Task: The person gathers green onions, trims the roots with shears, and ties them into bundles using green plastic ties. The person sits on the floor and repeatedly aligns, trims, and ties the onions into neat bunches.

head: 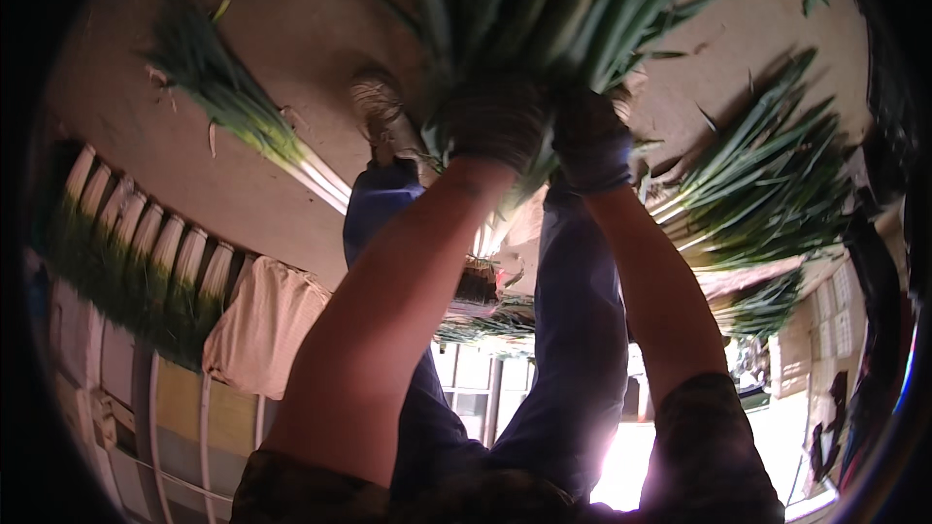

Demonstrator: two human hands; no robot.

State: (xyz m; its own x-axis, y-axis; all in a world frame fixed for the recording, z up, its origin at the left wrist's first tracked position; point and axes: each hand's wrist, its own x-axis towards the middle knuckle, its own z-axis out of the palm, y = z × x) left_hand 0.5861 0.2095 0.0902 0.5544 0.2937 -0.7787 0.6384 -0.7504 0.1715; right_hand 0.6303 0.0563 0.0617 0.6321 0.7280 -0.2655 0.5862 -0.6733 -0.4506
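Note:
My left hand (491, 116), in a dark knit glove, grips a large bunch of long green onions (510, 7) with its leaves spreading towards the top of the view. My right hand (591, 135), gloved too, with a blue cuff, holds the same bunch close beside the left one. The fingers are dark and blurred, partly lost among the leaves. White stalks show below the hands, between my legs. A smaller bunch of green onions (255, 116) lies on the floor to the left. More loose green onions (757, 189) are heaped at the right.
Several tied bundles of green onions (145, 233) form a row at the lower left, beside a tan cloth or sack (266, 324). My shoe (378, 105) stands on the brown floor (291, 7) near the left hand. Bright windows show behind my legs.

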